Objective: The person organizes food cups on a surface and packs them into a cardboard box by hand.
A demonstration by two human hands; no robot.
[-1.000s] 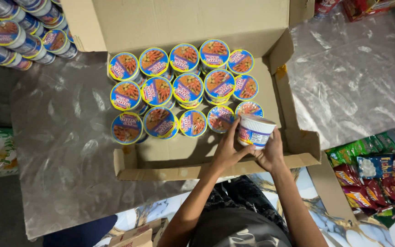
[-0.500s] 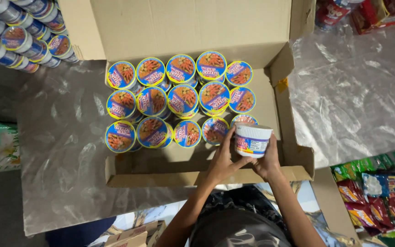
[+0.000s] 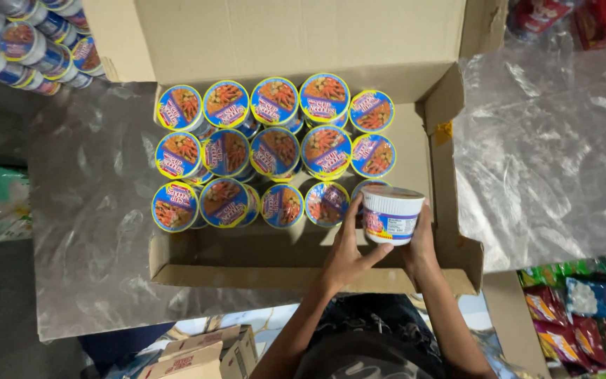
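Observation:
An open cardboard box (image 3: 303,263) lies below me, filled with several rows of noodle cups (image 3: 275,151) with blue-rimmed orange lids. Both hands hold one white noodle cup (image 3: 390,214) on its side, its base turned toward me, over the box's near right corner. My left hand (image 3: 348,253) grips it from the left and underneath. My right hand (image 3: 421,245) supports it from the right, mostly hidden behind the cup. The held cup partly covers another cup (image 3: 369,187) in the front row.
Crinkled clear plastic sheeting (image 3: 548,154) covers the surface around the box. More stacked cups (image 3: 22,42) lie at the top left. Colourful snack packets (image 3: 590,316) sit at the lower right. A small carton (image 3: 205,354) is near my legs.
The cup in my hands has tipped onto its side and shifted slightly right and up over the box corner. The view has moved closer to the box.

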